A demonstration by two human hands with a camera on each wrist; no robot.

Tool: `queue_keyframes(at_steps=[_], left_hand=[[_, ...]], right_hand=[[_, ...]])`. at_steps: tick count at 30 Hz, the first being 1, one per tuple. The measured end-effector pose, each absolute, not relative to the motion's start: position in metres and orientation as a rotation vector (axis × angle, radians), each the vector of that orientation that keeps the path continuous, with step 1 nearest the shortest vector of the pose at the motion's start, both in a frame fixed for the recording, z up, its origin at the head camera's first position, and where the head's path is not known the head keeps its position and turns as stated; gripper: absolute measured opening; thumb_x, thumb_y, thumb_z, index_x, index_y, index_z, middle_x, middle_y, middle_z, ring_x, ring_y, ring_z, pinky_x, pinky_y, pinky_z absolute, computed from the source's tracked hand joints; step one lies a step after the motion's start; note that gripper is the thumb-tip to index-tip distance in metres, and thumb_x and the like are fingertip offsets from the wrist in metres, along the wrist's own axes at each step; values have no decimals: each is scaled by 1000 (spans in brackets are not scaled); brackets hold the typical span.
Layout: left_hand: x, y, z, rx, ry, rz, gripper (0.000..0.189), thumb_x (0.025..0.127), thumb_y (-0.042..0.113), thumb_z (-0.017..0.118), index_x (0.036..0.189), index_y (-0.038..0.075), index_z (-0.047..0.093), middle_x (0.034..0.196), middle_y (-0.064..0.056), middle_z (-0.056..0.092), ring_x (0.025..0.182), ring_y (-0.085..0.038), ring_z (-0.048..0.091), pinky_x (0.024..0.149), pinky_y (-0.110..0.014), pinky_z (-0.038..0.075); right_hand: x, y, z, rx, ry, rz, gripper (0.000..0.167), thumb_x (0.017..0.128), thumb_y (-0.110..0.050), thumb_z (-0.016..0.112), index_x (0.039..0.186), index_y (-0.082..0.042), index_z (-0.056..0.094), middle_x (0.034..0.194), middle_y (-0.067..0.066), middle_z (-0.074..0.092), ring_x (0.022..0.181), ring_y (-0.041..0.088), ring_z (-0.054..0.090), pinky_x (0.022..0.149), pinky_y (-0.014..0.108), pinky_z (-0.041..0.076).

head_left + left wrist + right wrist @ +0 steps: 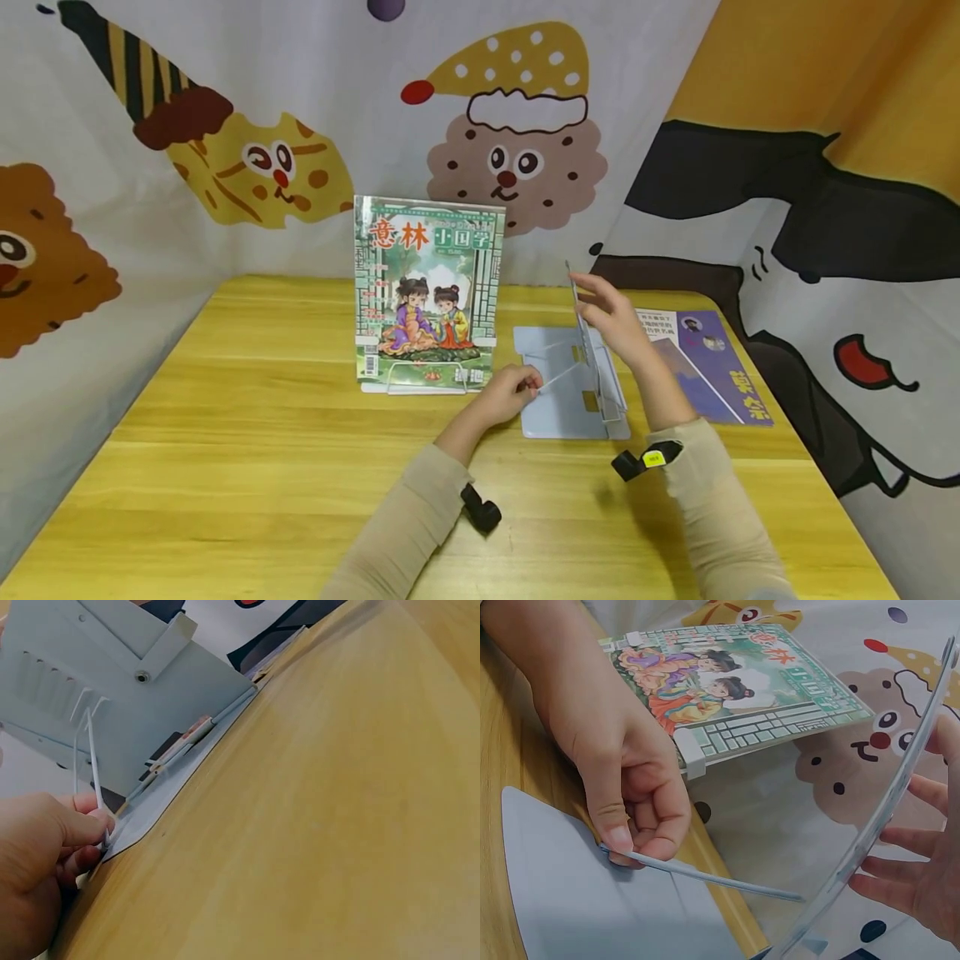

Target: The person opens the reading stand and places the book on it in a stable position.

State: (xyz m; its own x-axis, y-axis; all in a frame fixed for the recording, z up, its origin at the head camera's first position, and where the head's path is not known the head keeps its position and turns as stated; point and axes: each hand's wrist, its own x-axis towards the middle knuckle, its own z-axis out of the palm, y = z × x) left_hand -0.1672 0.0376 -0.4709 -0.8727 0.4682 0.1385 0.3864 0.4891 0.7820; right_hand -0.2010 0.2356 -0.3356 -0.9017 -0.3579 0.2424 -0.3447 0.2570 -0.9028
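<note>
A pale grey metal book stand lies unfolded on the table, its base plate (pixel 551 417) flat and its back plate (pixel 585 325) raised nearly upright. The thumb and fingers of my left hand (pixel 512 392) pinch the free end of a thin wire support leg (pixel 561 377), just above the base plate. In the left wrist view the leg runs up to slots in the back plate (pixel 112 697). My right hand (pixel 617 321) rests against the right face of the raised plate, near its top. In the right wrist view its fingers (pixel 911 840) lie fairly straight along that plate.
On the left, a magazine (pixel 427 292) with two cartoon figures leans on a second stand with white clips. A purple book (pixel 720 358) lies flat on the wooden table (pixel 247 450) beyond my right forearm. Behind the table hangs a cartoon-printed cloth (pixel 292 50).
</note>
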Motion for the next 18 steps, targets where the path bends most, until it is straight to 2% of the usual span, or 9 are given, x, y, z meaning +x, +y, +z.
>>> queue_keyframes(at_steps=[3,10,14,18], left_hand=[[-167,37,-471,759,2614,1364,7,89,-1,62,94,3,64,81,-1,59,78,-14,50,73,-26,43],[-167,36,-473,805,2625,1372,7,87,-2,63,92,3,65,81,-1,60,77,-14,51,73,-25,43],[-167,37,-473,838,2623,1388,7,86,-3,63,91,2,65,81,-3,61,78,-14,52,74,-25,44],[-167,36,-472,808,2615,1405,7,87,-3,63,91,2,65,82,-3,61,78,-15,53,74,-25,45]], right_hand=[[-206,238,-344,-691,2459,-1807,46,94,-2,49,140,3,44,144,21,41,126,41,42,83,28,46],[-218,232,-367,-712,2509,-1743,49,94,-9,53,142,-12,47,145,8,43,128,34,43,91,48,46],[-217,227,-370,-712,2545,-1732,47,93,-11,55,140,-17,50,143,5,46,126,32,45,90,51,46],[-217,228,-369,-728,2543,-1724,47,94,-13,54,141,-16,49,143,6,45,126,34,45,91,52,45]])
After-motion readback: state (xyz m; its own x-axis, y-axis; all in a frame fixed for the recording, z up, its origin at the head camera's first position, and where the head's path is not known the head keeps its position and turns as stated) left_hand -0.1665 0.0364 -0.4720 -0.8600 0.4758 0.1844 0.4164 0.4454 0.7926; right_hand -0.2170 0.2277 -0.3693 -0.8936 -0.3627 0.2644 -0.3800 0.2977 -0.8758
